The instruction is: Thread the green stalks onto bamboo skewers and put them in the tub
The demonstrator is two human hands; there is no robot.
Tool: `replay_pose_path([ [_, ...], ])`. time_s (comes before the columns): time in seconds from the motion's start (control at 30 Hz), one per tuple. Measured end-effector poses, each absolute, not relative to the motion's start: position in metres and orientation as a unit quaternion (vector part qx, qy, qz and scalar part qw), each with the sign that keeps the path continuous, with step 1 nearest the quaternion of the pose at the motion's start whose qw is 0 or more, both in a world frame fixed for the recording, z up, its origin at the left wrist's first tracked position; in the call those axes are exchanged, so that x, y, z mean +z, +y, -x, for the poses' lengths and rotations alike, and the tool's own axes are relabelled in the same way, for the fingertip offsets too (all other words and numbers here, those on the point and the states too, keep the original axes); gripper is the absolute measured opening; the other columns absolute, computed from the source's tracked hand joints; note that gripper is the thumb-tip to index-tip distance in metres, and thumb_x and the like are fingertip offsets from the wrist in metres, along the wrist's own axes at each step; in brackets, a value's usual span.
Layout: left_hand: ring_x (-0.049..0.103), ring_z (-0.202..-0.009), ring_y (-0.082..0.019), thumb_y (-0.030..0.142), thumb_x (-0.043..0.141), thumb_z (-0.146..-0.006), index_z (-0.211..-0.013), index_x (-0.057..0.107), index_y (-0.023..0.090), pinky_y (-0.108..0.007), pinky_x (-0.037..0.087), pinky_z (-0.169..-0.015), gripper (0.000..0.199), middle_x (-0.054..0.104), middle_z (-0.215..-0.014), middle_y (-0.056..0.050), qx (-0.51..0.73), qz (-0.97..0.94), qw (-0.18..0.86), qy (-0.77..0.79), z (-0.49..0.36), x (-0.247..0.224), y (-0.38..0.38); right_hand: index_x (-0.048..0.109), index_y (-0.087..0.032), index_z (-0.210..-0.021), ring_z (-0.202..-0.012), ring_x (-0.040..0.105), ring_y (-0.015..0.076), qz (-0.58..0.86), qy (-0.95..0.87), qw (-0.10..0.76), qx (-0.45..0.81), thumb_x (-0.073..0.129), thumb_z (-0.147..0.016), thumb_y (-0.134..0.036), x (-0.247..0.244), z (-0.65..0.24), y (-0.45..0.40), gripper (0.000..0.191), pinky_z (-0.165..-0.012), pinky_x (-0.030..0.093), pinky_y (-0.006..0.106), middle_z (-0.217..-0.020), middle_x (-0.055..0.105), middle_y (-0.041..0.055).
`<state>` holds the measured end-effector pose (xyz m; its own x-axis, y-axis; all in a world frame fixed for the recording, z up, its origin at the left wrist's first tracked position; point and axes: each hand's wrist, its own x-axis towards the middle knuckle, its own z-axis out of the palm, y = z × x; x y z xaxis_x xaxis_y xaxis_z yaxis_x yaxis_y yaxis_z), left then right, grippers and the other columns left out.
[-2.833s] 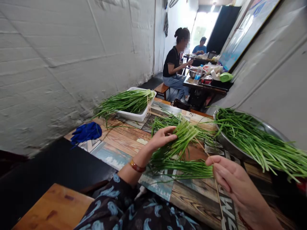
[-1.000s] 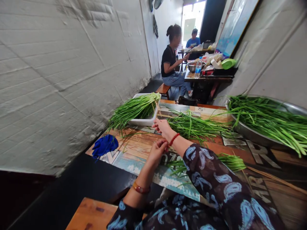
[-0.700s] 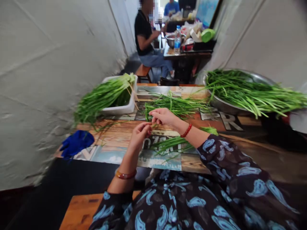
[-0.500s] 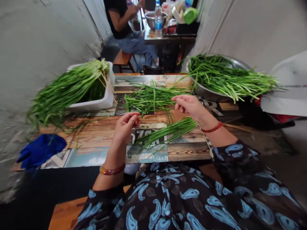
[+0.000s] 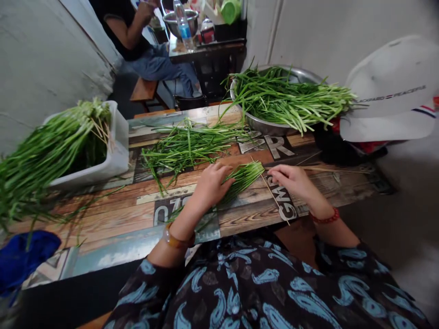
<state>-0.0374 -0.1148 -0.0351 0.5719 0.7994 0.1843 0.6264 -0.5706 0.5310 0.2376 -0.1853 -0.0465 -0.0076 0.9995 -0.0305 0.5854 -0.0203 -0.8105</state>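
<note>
A small bundle of garlic chives [image 5: 245,178] lies on the patterned wooden table, cut ends to the right. My left hand [image 5: 212,183] lies over its middle, fingers and thumb closed round the stalks. My right hand [image 5: 291,180] hovers just right of the cut ends, its fingers curled together; whether anything is between them is hidden. Under the bundle's end, a thin straw-like strand [image 5: 276,201] lies crosswise. A loose heap of chives [image 5: 192,144] spreads out just beyond the bundle.
At left, chives overhang a white plastic tub [image 5: 118,137]; a blue glove [image 5: 29,256] lies near it. A metal bowl [image 5: 264,125] of chives stands at back right, beside a white cap [image 5: 391,91]. More thin strands [image 5: 336,169] lie at right. A person [image 5: 137,41] sits behind.
My view has swung to the right. My left hand has come down onto the chive bundle from left of it. My right hand has moved from above the bundle to beside its cut ends.
</note>
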Motion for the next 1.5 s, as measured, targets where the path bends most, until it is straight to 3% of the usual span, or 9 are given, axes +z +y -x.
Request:
replay_pose_path([
  [0.17, 0.059, -0.100, -0.026, 0.026, 0.059, -0.088, -0.110, 0.068, 0.015, -0.038, 0.045, -0.090, 0.026, 0.065, -0.105, -0.013, 0.158, -0.887, 0.146, 0.409, -0.003, -0.043, -0.094, 0.067, -0.019, -0.095, -0.081, 0.064, 0.0189, 0.649, -0.719, 0.170, 0.184, 0.054, -0.094, -0.034, -0.054, -0.223, -0.211, 0.019, -0.068, 0.040, 0.028, -0.090, 0.071, 0.0055],
  [0.3, 0.059, -0.099, -0.027, 0.031, 0.060, -0.088, -0.112, 0.068, 0.014, -0.037, 0.045, -0.088, 0.030, 0.064, -0.105, -0.014, 0.135, -0.889, 0.151, 0.411, -0.023, -0.051, -0.080, 0.064, -0.019, -0.092, -0.078, 0.063, 0.0186, 0.680, -0.711, 0.131, 0.117, 0.055, -0.093, -0.030, -0.059, -0.210, -0.216, 0.013, -0.063, 0.035, 0.027, -0.088, 0.070, 0.0056],
  [0.47, 0.057, -0.093, -0.025, 0.033, 0.065, -0.083, -0.098, 0.071, 0.015, -0.036, 0.044, -0.083, 0.024, 0.063, -0.094, -0.011, 0.156, -0.868, 0.219, 0.417, -0.028, -0.060, -0.072, 0.064, -0.019, -0.078, -0.071, 0.063, 0.0175, 0.702, -0.682, 0.182, 0.094, 0.054, -0.087, -0.019, -0.069, -0.207, -0.208, 0.014, -0.061, 0.035, 0.028, -0.078, 0.070, 0.0049],
  [0.57, 0.056, -0.080, -0.017, 0.032, 0.064, -0.082, -0.087, 0.067, 0.016, -0.029, 0.044, -0.074, 0.018, 0.061, -0.082, -0.005, 0.212, -0.814, 0.357, 0.407, -0.020, -0.058, -0.071, 0.063, -0.019, -0.074, -0.067, 0.062, 0.0166, 0.671, -0.677, 0.282, 0.104, 0.055, -0.085, -0.019, -0.072, -0.209, -0.204, 0.013, -0.064, 0.040, 0.027, -0.071, 0.068, 0.0035],
  [0.7, 0.050, -0.066, -0.009, 0.033, 0.072, -0.074, -0.082, 0.057, 0.015, -0.021, 0.039, -0.062, 0.025, 0.057, -0.074, 0.001, 0.294, -0.672, 0.566, 0.377, -0.003, -0.041, -0.074, 0.062, -0.019, -0.074, -0.062, 0.059, 0.0141, 0.602, -0.688, 0.377, 0.148, 0.056, -0.085, -0.020, -0.059, -0.213, -0.195, 0.012, -0.063, 0.043, 0.025, -0.068, 0.065, 0.0015],
  [0.87, 0.053, -0.061, -0.008, 0.035, 0.082, -0.064, -0.088, 0.067, 0.012, -0.021, 0.043, -0.062, 0.036, 0.063, -0.070, 0.001, 0.299, -0.574, 0.666, 0.372, 0.020, -0.026, -0.078, 0.062, -0.019, -0.075, -0.058, 0.054, 0.0121, 0.573, -0.693, 0.376, 0.224, 0.059, -0.083, -0.023, -0.042, -0.218, -0.176, 0.010, -0.058, 0.041, 0.024, -0.066, 0.062, -0.0001],
  [1.1, 0.061, -0.074, -0.013, 0.043, 0.079, -0.071, -0.093, 0.071, 0.010, -0.024, 0.048, -0.071, 0.040, 0.071, -0.085, -0.006, 0.267, -0.584, 0.686, 0.341, 0.028, -0.028, -0.088, 0.061, -0.016, -0.103, -0.049, 0.046, 0.0082, 0.496, -0.639, 0.337, 0.481, 0.057, -0.087, -0.033, -0.050, -0.201, -0.157, 0.024, -0.046, 0.037, 0.021, -0.065, 0.054, -0.0038],
  [1.3, 0.060, -0.076, -0.014, 0.040, 0.073, -0.077, -0.090, 0.066, 0.011, -0.025, 0.046, -0.071, 0.033, 0.069, -0.085, -0.006, 0.233, -0.635, 0.658, 0.332, 0.030, -0.043, -0.092, 0.050, -0.019, -0.080, -0.038, 0.030, 0.0052, 0.494, -0.508, 0.361, 0.606, 0.055, -0.087, -0.052, -0.066, -0.163, -0.150, 0.034, -0.037, 0.024, 0.020, -0.051, 0.043, -0.0090],
  [1.5, 0.056, -0.071, -0.013, 0.032, 0.064, -0.082, -0.084, 0.065, 0.011, -0.024, 0.044, -0.066, 0.021, 0.064, -0.077, -0.002, 0.171, -0.702, 0.600, 0.344, 0.039, -0.044, -0.089, 0.049, -0.020, -0.079, -0.036, 0.036, 0.0062, 0.491, -0.540, 0.309, 0.610, 0.048, -0.093, -0.050, -0.074, -0.161, -0.148, 0.033, -0.037, 0.026, 0.020, -0.052, 0.051, -0.0067],
])
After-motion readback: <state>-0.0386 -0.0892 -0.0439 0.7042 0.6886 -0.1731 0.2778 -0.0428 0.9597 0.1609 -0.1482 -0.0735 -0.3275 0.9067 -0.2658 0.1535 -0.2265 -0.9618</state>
